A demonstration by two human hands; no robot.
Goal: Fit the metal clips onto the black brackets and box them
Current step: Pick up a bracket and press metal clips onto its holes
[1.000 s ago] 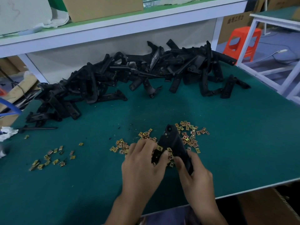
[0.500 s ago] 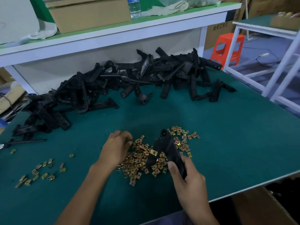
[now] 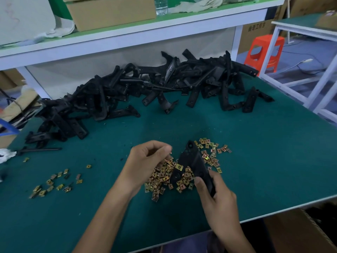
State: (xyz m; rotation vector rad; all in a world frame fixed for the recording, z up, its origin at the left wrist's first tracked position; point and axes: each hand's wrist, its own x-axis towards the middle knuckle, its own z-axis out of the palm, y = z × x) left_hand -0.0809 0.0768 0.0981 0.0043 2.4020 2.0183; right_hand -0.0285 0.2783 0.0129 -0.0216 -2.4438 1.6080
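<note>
On the green surface, a big heap of black brackets runs across 12 o'clock. Loose metal clips lie at centre, w/ a smaller scatter at 8 o'clock. R hand, at 5 o'clock: fingers clamped on one bracket lying over the clips. L hand just above the clips: fingers curled, tips together. Can't tell if a clip sits between them.

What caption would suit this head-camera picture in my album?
The right hand grips a black bracket over a heap of metal clips, the left hand curled over them.
</note>
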